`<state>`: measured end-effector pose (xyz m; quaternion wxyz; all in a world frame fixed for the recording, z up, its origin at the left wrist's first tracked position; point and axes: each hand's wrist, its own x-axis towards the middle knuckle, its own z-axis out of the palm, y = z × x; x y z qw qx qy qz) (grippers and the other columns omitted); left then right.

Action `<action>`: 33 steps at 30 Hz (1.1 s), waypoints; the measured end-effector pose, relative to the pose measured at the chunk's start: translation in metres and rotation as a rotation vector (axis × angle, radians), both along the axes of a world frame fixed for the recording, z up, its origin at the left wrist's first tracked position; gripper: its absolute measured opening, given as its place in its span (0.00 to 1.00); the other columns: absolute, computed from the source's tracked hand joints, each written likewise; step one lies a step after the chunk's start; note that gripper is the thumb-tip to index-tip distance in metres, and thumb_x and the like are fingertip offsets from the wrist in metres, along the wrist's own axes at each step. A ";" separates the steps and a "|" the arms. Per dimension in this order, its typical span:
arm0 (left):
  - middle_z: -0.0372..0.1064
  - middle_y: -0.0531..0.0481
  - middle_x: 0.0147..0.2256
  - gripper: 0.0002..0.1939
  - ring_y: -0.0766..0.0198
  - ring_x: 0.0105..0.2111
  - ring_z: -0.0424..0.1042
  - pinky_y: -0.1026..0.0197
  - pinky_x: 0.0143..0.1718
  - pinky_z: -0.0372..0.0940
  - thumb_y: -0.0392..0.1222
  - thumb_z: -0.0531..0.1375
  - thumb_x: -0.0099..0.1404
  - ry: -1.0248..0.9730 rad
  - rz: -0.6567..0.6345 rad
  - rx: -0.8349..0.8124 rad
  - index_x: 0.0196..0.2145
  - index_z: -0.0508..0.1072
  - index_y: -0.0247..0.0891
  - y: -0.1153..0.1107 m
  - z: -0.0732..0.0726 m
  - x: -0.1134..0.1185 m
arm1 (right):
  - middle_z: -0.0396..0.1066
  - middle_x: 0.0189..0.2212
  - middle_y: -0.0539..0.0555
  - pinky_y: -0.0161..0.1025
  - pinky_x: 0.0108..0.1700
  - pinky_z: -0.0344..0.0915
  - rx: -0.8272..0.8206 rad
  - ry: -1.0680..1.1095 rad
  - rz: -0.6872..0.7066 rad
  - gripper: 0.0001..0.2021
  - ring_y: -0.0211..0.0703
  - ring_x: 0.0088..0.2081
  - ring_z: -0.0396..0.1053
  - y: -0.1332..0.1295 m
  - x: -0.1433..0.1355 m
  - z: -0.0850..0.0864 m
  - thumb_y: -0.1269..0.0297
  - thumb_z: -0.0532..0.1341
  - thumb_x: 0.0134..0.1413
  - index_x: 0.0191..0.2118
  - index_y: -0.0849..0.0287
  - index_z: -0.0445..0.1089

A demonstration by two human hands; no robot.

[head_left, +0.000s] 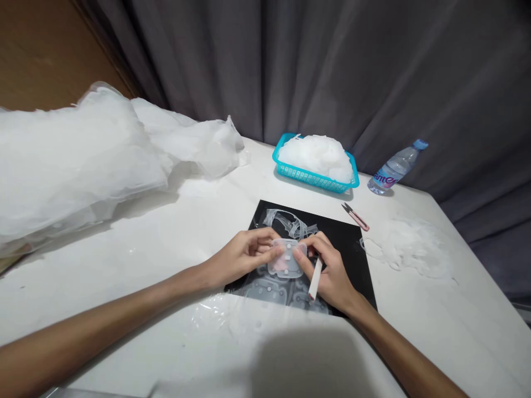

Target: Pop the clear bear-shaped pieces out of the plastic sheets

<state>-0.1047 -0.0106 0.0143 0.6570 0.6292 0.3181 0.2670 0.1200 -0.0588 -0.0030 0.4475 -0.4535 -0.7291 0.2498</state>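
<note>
Between my two hands is a translucent, rounded-square plastic piece (293,266) with small round holes or studs. My left hand (253,255) pinches its left edge between thumb and fingers. On the opposite edge, my right hand (329,268) grips it the same way. A white stick-like tool (316,279), pinkish at its lower end, is also tucked in my right hand. Below lies a black mat (352,254). On it are similar translucent pieces (267,290) near the front and clear plastic strips (286,221) behind my hands.
Small pink-handled thread snips (355,216) lie behind the mat. A turquoise basket (309,178) heaped with white material stands farther back, beside a water bottle (394,168). Large bags of white material (83,166) fill the left. Thin clear scraps (418,249) spread at right.
</note>
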 end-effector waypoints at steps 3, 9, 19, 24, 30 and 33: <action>0.76 0.48 0.35 0.13 0.62 0.37 0.76 0.62 0.39 0.67 0.49 0.63 0.73 0.028 -0.015 0.023 0.43 0.75 0.34 0.000 0.002 0.000 | 0.65 0.31 0.49 0.40 0.38 0.61 0.011 -0.012 -0.005 0.04 0.41 0.34 0.63 -0.001 0.000 0.001 0.67 0.62 0.69 0.38 0.56 0.71; 0.77 0.47 0.36 0.15 0.60 0.37 0.76 0.62 0.36 0.65 0.51 0.61 0.74 0.113 -0.051 0.094 0.46 0.76 0.35 -0.001 0.005 -0.002 | 0.68 0.30 0.50 0.41 0.38 0.61 0.029 -0.027 -0.001 0.05 0.42 0.34 0.63 -0.001 -0.001 0.006 0.68 0.63 0.67 0.37 0.56 0.72; 0.74 0.51 0.32 0.15 0.65 0.31 0.70 0.65 0.32 0.60 0.51 0.61 0.75 0.145 -0.030 0.175 0.44 0.77 0.35 0.000 0.008 -0.003 | 0.68 0.28 0.49 0.41 0.37 0.60 0.066 -0.014 -0.021 0.06 0.42 0.32 0.62 -0.003 -0.002 0.012 0.70 0.63 0.67 0.36 0.56 0.72; 0.74 0.51 0.31 0.15 0.65 0.31 0.70 0.65 0.32 0.59 0.52 0.62 0.74 0.149 0.012 0.158 0.41 0.77 0.35 0.000 0.013 -0.003 | 0.68 0.29 0.49 0.40 0.36 0.60 0.047 0.025 -0.028 0.04 0.41 0.32 0.63 -0.003 -0.001 0.009 0.69 0.64 0.67 0.38 0.55 0.74; 0.74 0.52 0.31 0.14 0.66 0.31 0.70 0.66 0.32 0.60 0.50 0.62 0.73 0.126 0.053 0.158 0.41 0.77 0.35 0.000 0.012 -0.001 | 0.67 0.29 0.49 0.41 0.37 0.61 0.026 0.052 -0.039 0.01 0.42 0.33 0.63 -0.002 -0.001 0.002 0.66 0.65 0.66 0.40 0.55 0.75; 0.71 0.54 0.28 0.13 0.68 0.27 0.66 0.67 0.29 0.57 0.50 0.62 0.74 0.101 0.055 0.193 0.40 0.76 0.35 -0.005 0.007 0.001 | 0.69 0.30 0.50 0.41 0.37 0.61 0.013 0.076 -0.040 0.03 0.43 0.34 0.63 -0.002 -0.001 0.002 0.66 0.63 0.68 0.42 0.55 0.75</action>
